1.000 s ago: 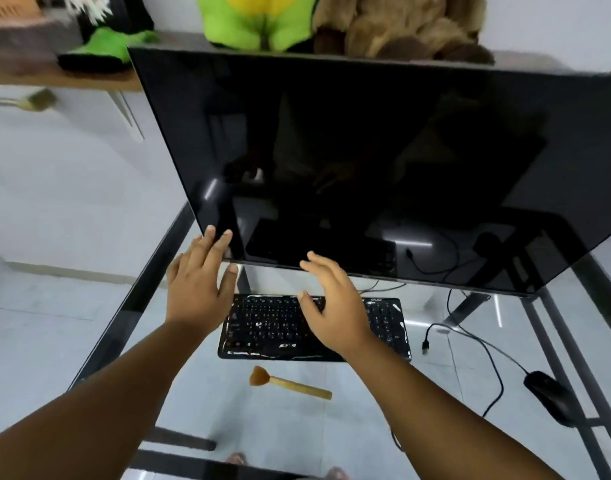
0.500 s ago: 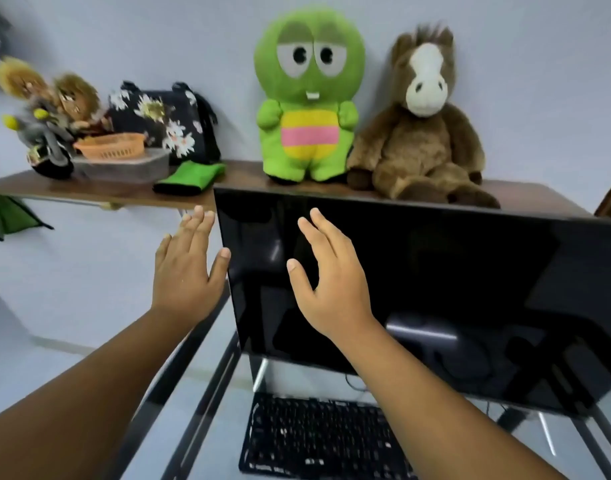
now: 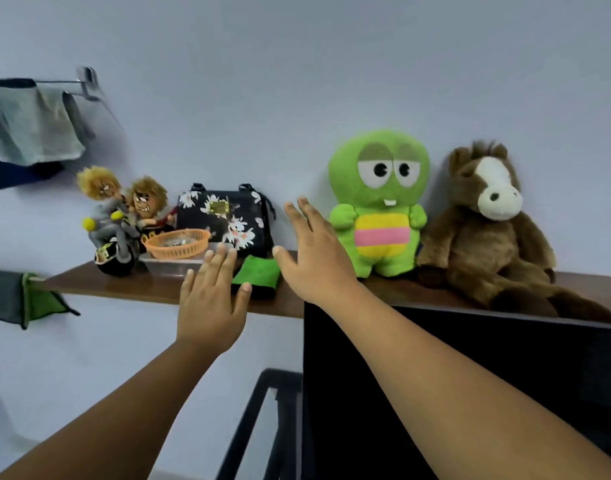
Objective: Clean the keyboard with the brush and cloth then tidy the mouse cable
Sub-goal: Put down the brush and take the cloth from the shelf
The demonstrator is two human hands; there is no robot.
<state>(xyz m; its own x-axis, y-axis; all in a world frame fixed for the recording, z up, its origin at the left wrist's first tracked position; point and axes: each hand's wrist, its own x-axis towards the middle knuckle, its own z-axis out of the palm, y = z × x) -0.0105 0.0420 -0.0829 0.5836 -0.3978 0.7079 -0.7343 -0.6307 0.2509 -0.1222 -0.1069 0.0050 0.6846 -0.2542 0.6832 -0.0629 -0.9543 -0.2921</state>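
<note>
Reaching up, you're holding your left hand (image 3: 212,308) and right hand (image 3: 314,252) flat, fingers spread, grasping nothing. The folded green cloth (image 3: 257,277) is lying on the wooden shelf (image 3: 124,284) between them, a fuzzy green plush (image 3: 380,202) crowding beside it.

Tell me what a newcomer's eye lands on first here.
First the green plush and the brown horse plush, seated side by side on the right of the wooden shelf against the wall. Next the two hands, left and right, open and raised toward a folded green cloth lying on the shelf between them. A black monitor fills the lower right.
</note>
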